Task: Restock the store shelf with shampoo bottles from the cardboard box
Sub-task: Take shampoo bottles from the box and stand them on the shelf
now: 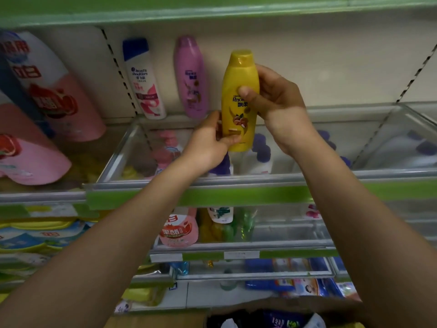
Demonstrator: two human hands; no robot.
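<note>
A yellow shampoo bottle (pixel 239 74) stands upright in the air above the glass shelf (pixel 236 179), held by both hands. My right hand (pixel 279 100) grips its middle from the right, thumb across the label. My left hand (pixel 210 143) pinches its lower left edge. On the shelf behind stand a purple bottle (pixel 191 79) and a white bottle with a blue cap (pixel 143 79). The cardboard box (pixel 283 306) sits at the bottom edge, with a few bottles showing inside.
Large pink and white refill pouches (pixel 47 95) fill the shelf section at the left. Lower glass shelves (pixel 241 247) carry pouches and small bottles. A green shelf edge (pixel 212 10) runs overhead. The shelf to the right of the yellow bottle is bare back to the wall.
</note>
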